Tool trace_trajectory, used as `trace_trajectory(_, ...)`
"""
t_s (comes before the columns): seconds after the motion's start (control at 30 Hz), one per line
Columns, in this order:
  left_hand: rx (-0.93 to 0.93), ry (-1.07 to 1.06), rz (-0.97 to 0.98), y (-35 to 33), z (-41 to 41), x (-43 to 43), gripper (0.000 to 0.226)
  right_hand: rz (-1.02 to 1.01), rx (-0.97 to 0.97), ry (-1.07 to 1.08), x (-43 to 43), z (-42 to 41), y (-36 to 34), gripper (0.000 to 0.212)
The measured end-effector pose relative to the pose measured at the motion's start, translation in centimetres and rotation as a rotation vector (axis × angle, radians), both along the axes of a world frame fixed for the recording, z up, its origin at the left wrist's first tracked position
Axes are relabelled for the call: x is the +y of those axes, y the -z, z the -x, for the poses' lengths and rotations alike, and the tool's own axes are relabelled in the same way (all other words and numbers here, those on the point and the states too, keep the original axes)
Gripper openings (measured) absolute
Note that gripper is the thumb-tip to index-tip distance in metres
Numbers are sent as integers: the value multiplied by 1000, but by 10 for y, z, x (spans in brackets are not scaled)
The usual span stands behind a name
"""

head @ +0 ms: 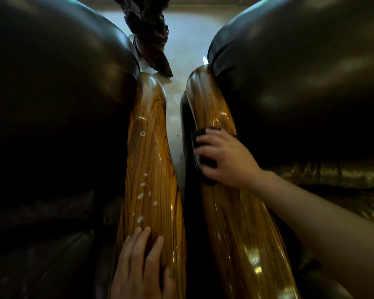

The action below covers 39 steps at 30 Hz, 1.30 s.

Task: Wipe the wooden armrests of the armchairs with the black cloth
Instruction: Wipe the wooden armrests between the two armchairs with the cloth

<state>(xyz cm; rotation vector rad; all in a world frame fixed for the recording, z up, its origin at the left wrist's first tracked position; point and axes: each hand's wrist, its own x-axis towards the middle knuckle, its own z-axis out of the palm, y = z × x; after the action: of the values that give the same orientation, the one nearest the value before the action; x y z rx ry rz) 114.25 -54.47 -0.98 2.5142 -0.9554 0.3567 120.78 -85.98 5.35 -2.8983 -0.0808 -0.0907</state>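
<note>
Two glossy striped wooden armrests run side by side away from me. On the right armrest (229, 212), about halfway along, my right hand (227, 160) presses the black cloth (203, 145), which shows only between and past the fingers. My left hand (140, 264) lies flat with fingers spread on the near end of the left armrest (149, 134) and holds nothing. Several white spots and a small white ring mark the left armrest ahead of my left fingertips.
Dark leather cushions of the left armchair (52, 93) and the right armchair (300, 83) bulge on both sides. A narrow strip of pale floor (177, 61) shows between the armrests. A dark carved wooden piece (149, 33) stands at the far end of the gap.
</note>
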Motion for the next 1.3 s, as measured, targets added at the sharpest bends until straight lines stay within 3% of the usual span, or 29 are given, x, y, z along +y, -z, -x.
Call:
trace_trajectory(0.1,-40,15,24,2,-5,-1,44,110,43,202,-9,-71,-9,47)
trace_trajectory(0.27,-103,-24,39,8,-10,-5,46,232,137,294,-32,-132,-11,60)
trace_trajectory(0.33,-123,-13,14,9,-8,-3,46,262,137,290,-19,-125,-13,54)
trace_trajectory(0.47,-68,-3,34,6,-6,-2,46,208,64,63,7,-54,-6,35)
trace_trajectory(0.57,-52,-12,49,7,-6,-3,46,125,36,104,-8,-47,-5,50)
trace_trajectory(0.67,-63,7,32,9,-5,-2,46,75,98,354,-22,-88,-11,73)
trace_trajectory(0.77,-48,-6,36,9,-2,-2,47,24,108,526,-19,-105,-11,80)
trace_trajectory(0.87,-44,0,39,6,-3,-1,46,75,78,494,2,-64,-3,80)
trace_trajectory(1.03,37,-4,16,-3,-1,-3,57,77,-28,315,50,73,26,86)
trace_trajectory(1.23,135,-49,-33,-16,9,-1,54,26,76,589,53,4,14,100)
trace_trajectory(1.3,173,-64,-61,-17,10,-1,54,20,51,578,55,0,15,104)
